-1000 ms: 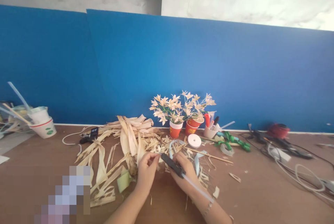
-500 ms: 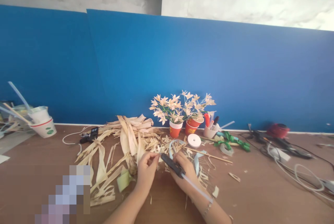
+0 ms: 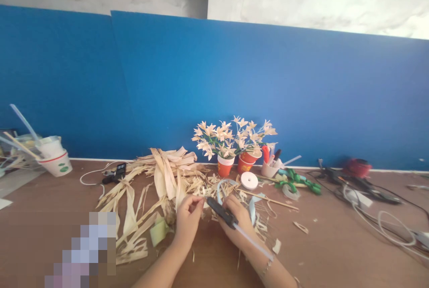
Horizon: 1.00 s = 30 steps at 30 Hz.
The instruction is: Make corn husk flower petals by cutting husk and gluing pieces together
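Note:
My right hand [image 3: 237, 217] is wrapped round a black hot glue gun [image 3: 221, 213], with a clear glue stick [image 3: 253, 242] coming out of its back end over my wrist. The gun's nozzle points up and left, close to the fingertips of my left hand [image 3: 189, 216]. Those fingers are pinched together; whatever sits between them is too small to make out. Around both hands lie dried corn husks [image 3: 166, 176] and husk scraps. A green husk piece [image 3: 159, 230] rests just left of my left hand.
Husk flowers [image 3: 223, 136] stand in red paper cups [image 3: 224, 167] at the back. Near them are a white tape roll [image 3: 249, 180], a thin stick [image 3: 271, 199], a tool cup [image 3: 269, 169] and green material [image 3: 295, 180]. Cables [image 3: 378, 223] lie right, a white cup [image 3: 56, 163] left.

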Each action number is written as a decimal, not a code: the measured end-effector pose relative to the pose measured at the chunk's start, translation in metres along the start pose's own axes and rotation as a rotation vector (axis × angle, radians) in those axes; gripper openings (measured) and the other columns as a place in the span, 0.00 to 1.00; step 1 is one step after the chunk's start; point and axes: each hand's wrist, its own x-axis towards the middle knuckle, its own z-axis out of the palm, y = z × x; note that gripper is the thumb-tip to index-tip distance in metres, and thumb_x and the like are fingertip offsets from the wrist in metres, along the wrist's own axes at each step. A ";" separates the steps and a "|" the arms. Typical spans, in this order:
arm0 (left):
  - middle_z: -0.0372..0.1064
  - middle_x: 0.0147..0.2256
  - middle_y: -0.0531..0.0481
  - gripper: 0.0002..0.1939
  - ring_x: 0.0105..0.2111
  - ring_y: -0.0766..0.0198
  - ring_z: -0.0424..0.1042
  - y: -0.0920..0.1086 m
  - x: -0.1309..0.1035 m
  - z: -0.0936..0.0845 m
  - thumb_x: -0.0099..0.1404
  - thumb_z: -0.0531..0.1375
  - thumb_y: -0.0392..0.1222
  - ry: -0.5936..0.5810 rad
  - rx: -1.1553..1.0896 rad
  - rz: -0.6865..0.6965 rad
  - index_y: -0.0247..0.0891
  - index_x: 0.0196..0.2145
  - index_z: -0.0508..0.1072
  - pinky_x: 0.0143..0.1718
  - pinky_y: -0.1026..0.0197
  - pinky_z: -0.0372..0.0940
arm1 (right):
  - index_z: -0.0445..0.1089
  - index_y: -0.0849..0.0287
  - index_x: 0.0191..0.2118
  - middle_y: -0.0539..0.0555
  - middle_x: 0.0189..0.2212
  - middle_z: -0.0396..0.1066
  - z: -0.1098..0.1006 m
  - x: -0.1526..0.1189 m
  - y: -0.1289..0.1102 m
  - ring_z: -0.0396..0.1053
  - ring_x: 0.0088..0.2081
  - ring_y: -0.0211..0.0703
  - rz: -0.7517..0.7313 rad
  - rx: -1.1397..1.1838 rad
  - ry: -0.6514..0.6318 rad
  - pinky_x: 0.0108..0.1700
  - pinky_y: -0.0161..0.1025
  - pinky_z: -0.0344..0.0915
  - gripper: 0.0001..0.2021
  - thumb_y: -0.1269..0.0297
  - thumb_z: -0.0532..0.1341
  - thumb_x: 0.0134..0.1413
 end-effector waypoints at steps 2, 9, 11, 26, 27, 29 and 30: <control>0.66 0.22 0.52 0.12 0.24 0.64 0.64 0.000 0.000 0.000 0.56 0.59 0.49 -0.003 0.006 0.001 0.36 0.25 0.73 0.27 0.64 0.60 | 0.54 0.56 0.24 0.49 0.25 0.58 0.000 0.000 0.000 0.62 0.27 0.39 0.001 0.003 -0.004 0.29 0.33 0.59 0.09 0.75 0.57 0.43; 0.67 0.23 0.51 0.13 0.24 0.63 0.65 0.002 -0.001 0.000 0.56 0.59 0.50 -0.008 -0.009 -0.007 0.36 0.25 0.72 0.27 0.64 0.60 | 0.54 0.56 0.24 0.49 0.26 0.58 -0.001 0.002 -0.003 0.62 0.27 0.39 0.001 0.005 -0.025 0.30 0.33 0.59 0.09 0.75 0.56 0.43; 0.66 0.23 0.52 0.14 0.24 0.63 0.64 0.001 0.000 0.000 0.55 0.59 0.51 0.001 -0.004 -0.011 0.36 0.25 0.73 0.27 0.64 0.59 | 0.53 0.56 0.24 0.49 0.26 0.58 -0.001 0.001 -0.001 0.62 0.27 0.39 -0.001 -0.002 -0.016 0.29 0.33 0.59 0.09 0.75 0.56 0.43; 0.67 0.22 0.52 0.13 0.23 0.64 0.64 -0.001 0.000 0.001 0.55 0.59 0.50 0.003 -0.007 0.003 0.36 0.25 0.73 0.25 0.64 0.59 | 0.54 0.56 0.24 0.49 0.25 0.58 0.000 0.001 0.002 0.63 0.27 0.39 -0.022 -0.033 -0.003 0.29 0.33 0.58 0.09 0.75 0.56 0.43; 0.67 0.22 0.52 0.13 0.23 0.64 0.64 -0.001 0.000 0.001 0.55 0.59 0.50 0.004 -0.008 0.003 0.36 0.25 0.73 0.25 0.64 0.59 | 0.54 0.56 0.24 0.49 0.25 0.58 0.000 0.001 0.002 0.63 0.27 0.39 -0.017 -0.036 -0.005 0.29 0.33 0.58 0.09 0.75 0.56 0.43; 0.67 0.22 0.52 0.13 0.23 0.64 0.64 -0.001 0.000 0.001 0.55 0.59 0.50 0.007 -0.012 0.005 0.36 0.25 0.73 0.25 0.64 0.59 | 0.54 0.56 0.24 0.49 0.25 0.58 0.000 0.001 0.001 0.62 0.26 0.39 -0.018 -0.037 0.000 0.29 0.33 0.58 0.09 0.75 0.56 0.42; 0.67 0.22 0.52 0.14 0.23 0.64 0.64 -0.001 0.000 0.001 0.55 0.60 0.51 0.009 -0.012 0.007 0.37 0.25 0.73 0.26 0.64 0.60 | 0.54 0.56 0.23 0.49 0.25 0.58 0.000 0.001 0.002 0.62 0.26 0.38 -0.025 -0.035 0.008 0.28 0.32 0.58 0.09 0.75 0.56 0.42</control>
